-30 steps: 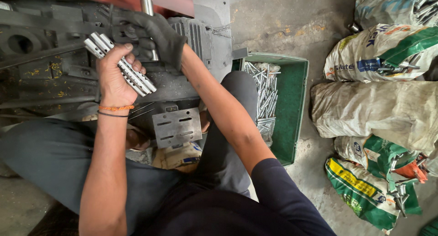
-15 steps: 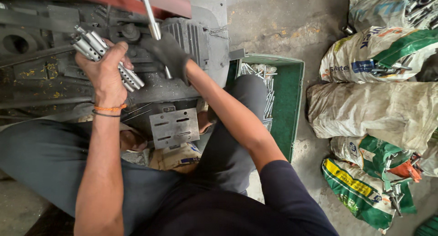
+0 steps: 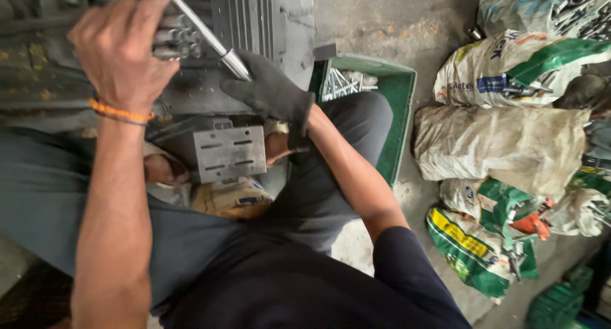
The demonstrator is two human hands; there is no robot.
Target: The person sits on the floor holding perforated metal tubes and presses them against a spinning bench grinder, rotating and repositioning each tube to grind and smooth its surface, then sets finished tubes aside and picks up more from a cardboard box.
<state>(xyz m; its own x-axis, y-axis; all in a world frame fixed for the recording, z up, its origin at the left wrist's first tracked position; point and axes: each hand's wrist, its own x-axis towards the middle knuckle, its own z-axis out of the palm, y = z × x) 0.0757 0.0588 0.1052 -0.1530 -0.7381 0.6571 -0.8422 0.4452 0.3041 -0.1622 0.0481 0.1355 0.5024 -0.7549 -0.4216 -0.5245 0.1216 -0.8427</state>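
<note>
Left fingers: your bare left hand [image 3: 121,49] is curled shut around a bundle of short metal rods [image 3: 173,39]; only the rod ends show past the knuckles, at the top of the view.
Left wrist: an orange thread band [image 3: 121,111] circles it.
Right fingers: your right hand [image 3: 270,90], in a dark work glove, is closed on the lower end of a long shiny steel bar [image 3: 210,35], which slants up and to the left, passing just beside the rod bundle.
Behind both hands: a grey, grimy machine body [image 3: 254,23] with a ribbed panel.
Below the hands: a small steel plate with four slots [image 3: 230,153] juts out from the machine, above your lap.
Right of your knee: a green plastic crate [image 3: 398,112] on the concrete floor, loose metal rods lying inside it.
Further right: several filled woven sacks [image 3: 503,144], well apart from both hands; some show metal parts at their open tops.
</note>
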